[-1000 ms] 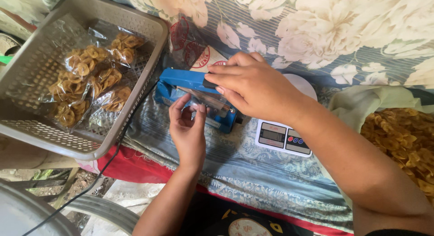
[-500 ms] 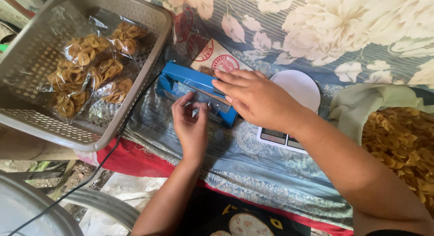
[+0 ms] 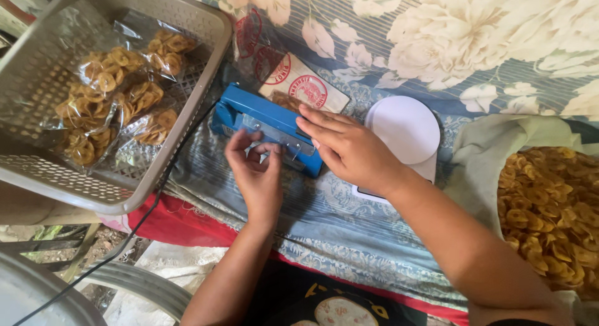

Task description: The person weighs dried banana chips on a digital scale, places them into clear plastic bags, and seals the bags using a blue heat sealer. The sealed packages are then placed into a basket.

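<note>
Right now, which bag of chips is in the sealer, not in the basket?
The bag with the round red label, lying on the flowered cloth with its end under the blue sealer that the right hand presses. The other bags lie in the grey basket.

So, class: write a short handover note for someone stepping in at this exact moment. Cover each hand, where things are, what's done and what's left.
Right hand presses flat on the blue heat sealer.
Left hand pinches at the sealer's front edge.
A printed clear bag of chips lies under the sealer arm.
Done: several filled chip bags lie in the grey basket.
Left: loose chips still heaped on the cloth to the right; white scale beside the sealer.
</note>
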